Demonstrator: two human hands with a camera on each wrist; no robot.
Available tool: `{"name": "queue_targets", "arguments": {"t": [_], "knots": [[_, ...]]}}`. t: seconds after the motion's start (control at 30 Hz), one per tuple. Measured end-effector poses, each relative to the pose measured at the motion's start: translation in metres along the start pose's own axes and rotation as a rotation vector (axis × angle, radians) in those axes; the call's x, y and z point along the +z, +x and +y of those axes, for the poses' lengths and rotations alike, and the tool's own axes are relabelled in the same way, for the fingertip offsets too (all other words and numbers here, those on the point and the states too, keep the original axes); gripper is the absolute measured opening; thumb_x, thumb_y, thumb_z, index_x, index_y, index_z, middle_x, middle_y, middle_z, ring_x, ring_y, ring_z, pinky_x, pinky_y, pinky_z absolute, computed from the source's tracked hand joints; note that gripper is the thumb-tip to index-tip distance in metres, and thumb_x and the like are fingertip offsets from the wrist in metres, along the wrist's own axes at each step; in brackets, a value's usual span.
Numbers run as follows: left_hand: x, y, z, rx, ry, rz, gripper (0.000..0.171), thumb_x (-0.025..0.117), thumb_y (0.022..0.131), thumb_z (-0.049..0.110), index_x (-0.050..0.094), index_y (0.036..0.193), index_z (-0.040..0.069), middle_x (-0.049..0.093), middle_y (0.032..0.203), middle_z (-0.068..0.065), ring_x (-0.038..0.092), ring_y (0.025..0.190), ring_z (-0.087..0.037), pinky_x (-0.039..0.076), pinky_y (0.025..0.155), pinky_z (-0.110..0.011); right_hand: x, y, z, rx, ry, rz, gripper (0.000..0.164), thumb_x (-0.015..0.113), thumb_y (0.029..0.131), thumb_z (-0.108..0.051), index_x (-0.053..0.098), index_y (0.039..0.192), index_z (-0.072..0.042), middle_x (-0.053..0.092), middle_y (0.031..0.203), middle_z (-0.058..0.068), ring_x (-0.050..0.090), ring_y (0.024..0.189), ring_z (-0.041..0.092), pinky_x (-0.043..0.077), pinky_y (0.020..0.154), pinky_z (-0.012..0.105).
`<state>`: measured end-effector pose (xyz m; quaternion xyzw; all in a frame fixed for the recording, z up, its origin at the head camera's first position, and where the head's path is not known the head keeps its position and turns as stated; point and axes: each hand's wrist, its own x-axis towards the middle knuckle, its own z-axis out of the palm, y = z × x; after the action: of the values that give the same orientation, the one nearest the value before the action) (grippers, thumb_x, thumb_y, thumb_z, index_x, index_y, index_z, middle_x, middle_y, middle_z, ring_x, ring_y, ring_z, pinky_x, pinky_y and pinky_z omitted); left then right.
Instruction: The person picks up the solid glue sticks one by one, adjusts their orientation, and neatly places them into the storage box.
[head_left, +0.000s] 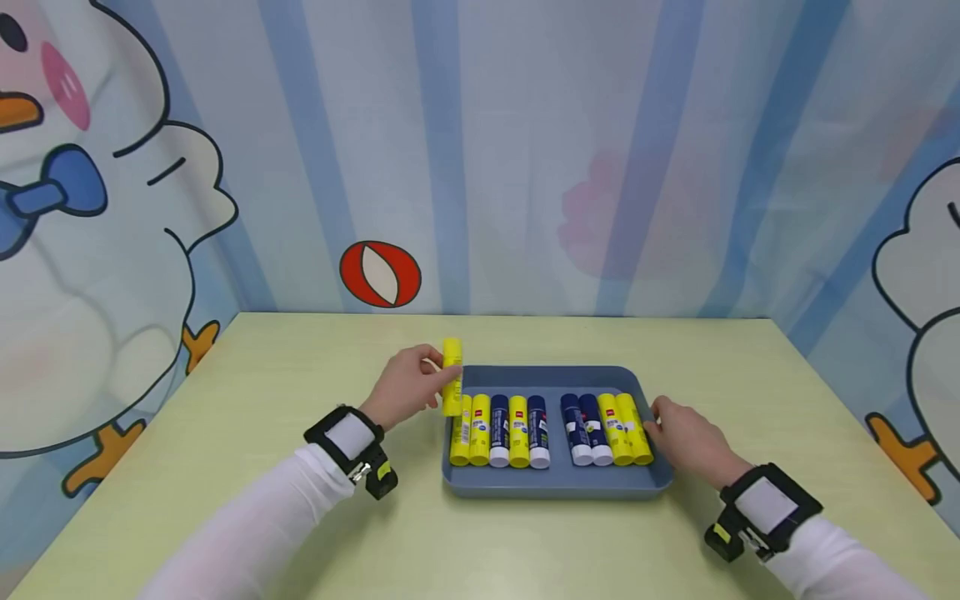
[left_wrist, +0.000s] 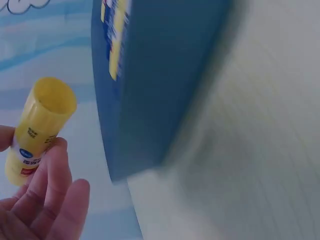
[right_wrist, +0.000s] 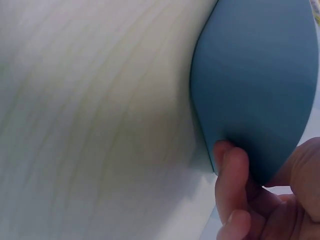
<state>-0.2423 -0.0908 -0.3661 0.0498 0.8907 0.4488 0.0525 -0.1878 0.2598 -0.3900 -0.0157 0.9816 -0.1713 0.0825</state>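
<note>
My left hand point(head_left: 411, 382) pinches a yellow glue stick point(head_left: 452, 377) upright between thumb and fingers, above the tray's left rim. The left wrist view shows that glue stick point(left_wrist: 40, 127) with its round end facing the camera. My right hand point(head_left: 692, 437) grips the right side of the blue-grey tray point(head_left: 555, 483). Seen from the right wrist, its fingers point(right_wrist: 234, 172) lie against the outer wall and the thumb goes over the rim. Inside the tray, yellow and dark blue glue sticks lie in two groups, a left one point(head_left: 518, 429) and a right one point(head_left: 615, 427).
The tray stands on a pale wood-grain table point(head_left: 360, 533). Behind it hangs a striped blue backdrop point(head_left: 510, 167) printed with cartoon figures and a red-and-white ball point(head_left: 381, 274). A gap separates the two groups of glue sticks.
</note>
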Motion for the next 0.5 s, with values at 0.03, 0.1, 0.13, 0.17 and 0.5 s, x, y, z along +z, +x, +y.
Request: {"name": "queue_targets", "arguments": {"t": [0.03, 0.1, 0.13, 0.17, 0.5], "knots": [[0.005, 0.0, 0.006, 0.005, -0.014, -0.014, 0.036, 0.062, 0.082, 0.037, 0.053, 0.1, 0.007, 0.06, 0.075, -0.006, 0.06, 0.061, -0.028, 0.046, 0.05, -0.027, 0.001, 0.0, 0.0, -0.001, 0.0, 0.0, 0.021, 0.052, 0.089, -0.011, 0.046, 0.1, 0.007, 0.049, 0.069, 0.008, 0.046, 0.056, 0.018, 0.04, 0.047, 0.026], [0.016, -0.001, 0.016, 0.013, -0.054, -0.056, 0.037, 0.062, 0.083, 0.037, 0.053, 0.101, 0.006, 0.061, 0.076, -0.006, 0.06, 0.061, -0.027, 0.049, 0.052, -0.029, 0.002, -0.001, -0.001, 0.001, 0.001, -0.002, 0.022, 0.052, 0.089, -0.011, 0.046, 0.1, 0.007, 0.048, 0.069, 0.008, 0.046, 0.056, 0.018, 0.04, 0.047, 0.026], [0.022, -0.002, 0.021, 0.017, -0.083, -0.084, 0.037, 0.062, 0.083, 0.035, 0.053, 0.101, 0.005, 0.061, 0.076, -0.007, 0.061, 0.063, -0.028, 0.05, 0.054, -0.031, 0.002, -0.001, -0.001, 0.003, 0.002, -0.004, 0.022, 0.052, 0.089, -0.011, 0.046, 0.1, 0.007, 0.048, 0.069, 0.008, 0.046, 0.056, 0.018, 0.04, 0.047, 0.026], [0.029, -0.003, 0.025, 0.022, -0.113, -0.113, 0.037, 0.062, 0.083, 0.035, 0.053, 0.102, 0.004, 0.061, 0.076, -0.008, 0.062, 0.063, -0.028, 0.051, 0.055, -0.033, 0.002, -0.002, -0.001, 0.004, -0.002, -0.004, 0.022, 0.052, 0.089, -0.011, 0.046, 0.1, 0.007, 0.048, 0.069, 0.008, 0.046, 0.057, 0.017, 0.04, 0.047, 0.026], [0.078, -0.005, 0.061, -0.097, -0.127, -0.354, 0.028, 0.062, 0.084, 0.03, 0.06, 0.086, 0.002, 0.064, 0.067, -0.008, 0.064, 0.057, -0.022, 0.052, 0.052, -0.029, -0.001, -0.001, -0.001, 0.003, 0.006, 0.002, 0.022, 0.052, 0.09, -0.012, 0.046, 0.101, 0.006, 0.048, 0.069, 0.007, 0.046, 0.057, 0.018, 0.04, 0.047, 0.027]]}}
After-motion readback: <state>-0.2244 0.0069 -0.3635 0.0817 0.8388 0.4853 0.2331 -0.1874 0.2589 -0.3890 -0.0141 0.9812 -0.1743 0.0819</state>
